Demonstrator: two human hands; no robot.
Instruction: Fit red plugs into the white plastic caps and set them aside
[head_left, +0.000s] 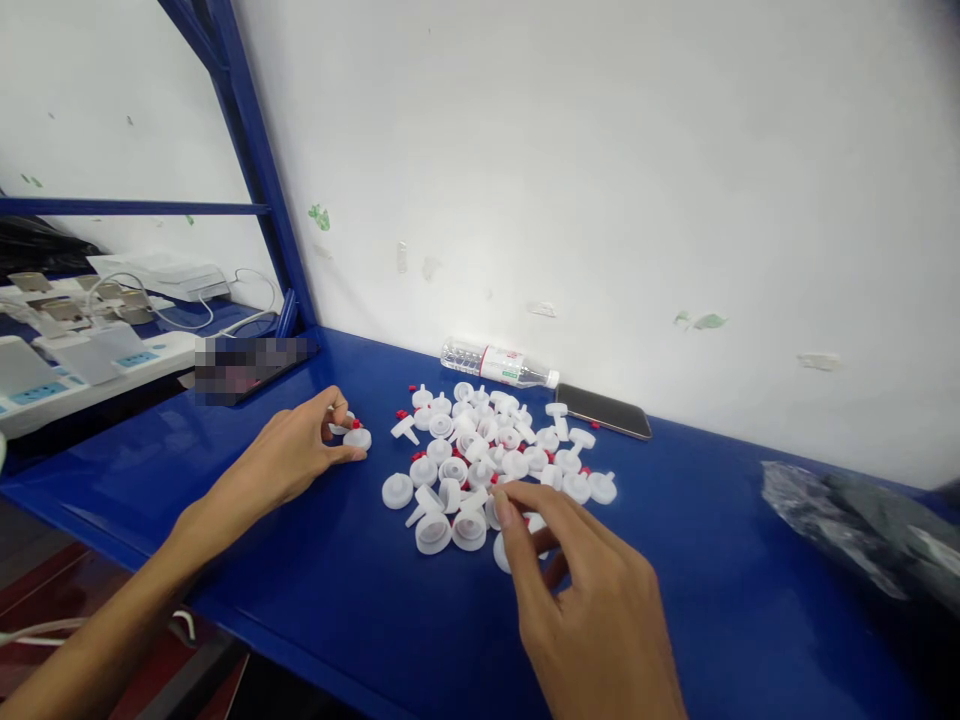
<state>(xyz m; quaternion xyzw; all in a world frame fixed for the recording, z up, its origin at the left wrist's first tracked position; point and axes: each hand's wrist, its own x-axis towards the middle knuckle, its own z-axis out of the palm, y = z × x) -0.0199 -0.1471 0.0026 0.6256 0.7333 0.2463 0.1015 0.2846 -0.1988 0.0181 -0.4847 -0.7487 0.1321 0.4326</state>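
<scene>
My left hand is left of the pile, thumb and fingers closed around a white plastic nozzle cap with a small red tip. Another white piece shows partly behind those fingers. At the near side of the pile, my right hand has thumb and index fingertip pinched together beside a red bit; whether they hold it is hidden. Between the hands lies a loose pile of white nozzle caps, some upright, some on their sides or upturned. Small red tips are scattered among them.
Behind the pile, a clear plastic bottle lies on its side next to a phone. Crumpled clear plastic is at the right. Power strips and a blue metal frame stand at the left. A white wall backs the blue table.
</scene>
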